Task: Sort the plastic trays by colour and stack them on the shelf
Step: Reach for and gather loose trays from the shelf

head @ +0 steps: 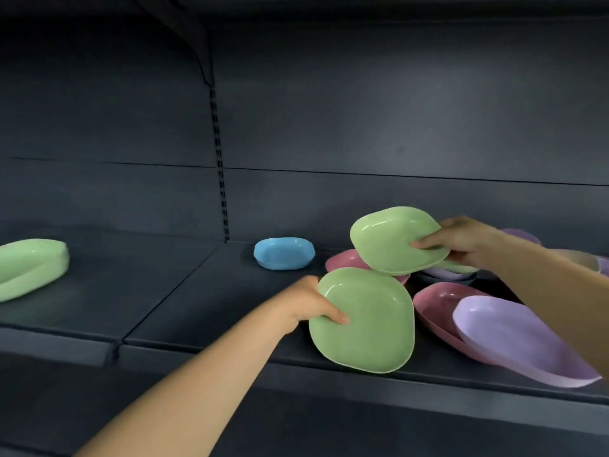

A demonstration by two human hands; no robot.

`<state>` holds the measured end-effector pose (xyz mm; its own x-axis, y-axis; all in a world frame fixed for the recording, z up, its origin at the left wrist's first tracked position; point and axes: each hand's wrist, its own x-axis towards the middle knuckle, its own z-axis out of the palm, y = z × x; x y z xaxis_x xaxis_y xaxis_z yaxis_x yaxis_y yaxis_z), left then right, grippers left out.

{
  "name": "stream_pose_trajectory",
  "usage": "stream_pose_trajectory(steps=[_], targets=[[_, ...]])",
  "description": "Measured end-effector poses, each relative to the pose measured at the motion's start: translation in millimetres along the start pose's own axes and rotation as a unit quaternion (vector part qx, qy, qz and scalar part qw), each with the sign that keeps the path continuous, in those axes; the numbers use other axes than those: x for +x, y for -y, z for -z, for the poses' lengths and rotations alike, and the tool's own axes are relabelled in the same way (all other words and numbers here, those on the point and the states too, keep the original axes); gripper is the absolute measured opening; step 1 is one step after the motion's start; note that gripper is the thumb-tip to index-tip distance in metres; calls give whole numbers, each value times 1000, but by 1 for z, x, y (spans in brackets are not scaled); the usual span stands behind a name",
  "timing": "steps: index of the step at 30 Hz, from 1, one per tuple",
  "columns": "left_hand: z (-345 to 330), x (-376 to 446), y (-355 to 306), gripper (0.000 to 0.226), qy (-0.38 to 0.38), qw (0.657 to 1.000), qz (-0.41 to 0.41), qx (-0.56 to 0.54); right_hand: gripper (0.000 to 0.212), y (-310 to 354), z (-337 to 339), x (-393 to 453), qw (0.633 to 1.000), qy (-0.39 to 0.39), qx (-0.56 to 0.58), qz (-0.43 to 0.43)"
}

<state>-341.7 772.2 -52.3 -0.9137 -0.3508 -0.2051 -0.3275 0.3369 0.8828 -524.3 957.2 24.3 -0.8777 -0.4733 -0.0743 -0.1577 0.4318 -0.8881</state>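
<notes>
A dark, matte store shelf (204,301) runs across the view, backed by grey panels and a slotted upright, with dim light falling from the right. Two sorted spots look to be started already: a green stack (29,268) sits far off on the left section, and a blue tray (284,253) rests alone near the upright, well apart from everything else.

On the right lies the unsorted heap, where a pink tray (435,308) and a lilac tray (514,344) lean on each other at the shelf's front edge, with more pink and lilac pieces half hidden behind them (how many I cannot tell).

The left hand (309,305) pinches the near green tray (364,319) by its left rim, thumb on the inside face, so the tray tilts up toward the camera. The right hand (461,242) grips the upper green tray (395,240) at its right rim, thumb on top and fingers beneath, holding it lifted above the heap and just overlapping the other tray's far corner.

Taking one green in each hand probably clears both from the pile at once. They seem meant to be nested and carried left to the green stack.
</notes>
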Motion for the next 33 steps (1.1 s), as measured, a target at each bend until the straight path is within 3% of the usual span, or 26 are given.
stream_pose_trajectory(steps=[2, 6, 14, 23, 33], targets=[[15, -5, 6, 58, -38, 999, 2, -32, 35, 15, -14, -8, 999, -6, 36, 22], [68, -30, 23, 46, -129, 985, -4, -112, 33, 46, -62, -32, 993, 12, 103, 58], [211, -124, 95, 31, -282, 931, -31, -230, 40, 114, -222, -90, 982, 57, 155, 90], [360, -228, 195, 31, -354, 894, -37, -271, 41, 186, -410, -158, 973, 69, 178, 133], [494, -280, 250, 24, -431, 866, -65, -243, 34, 270, -547, -167, 964, 97, 170, 180]])
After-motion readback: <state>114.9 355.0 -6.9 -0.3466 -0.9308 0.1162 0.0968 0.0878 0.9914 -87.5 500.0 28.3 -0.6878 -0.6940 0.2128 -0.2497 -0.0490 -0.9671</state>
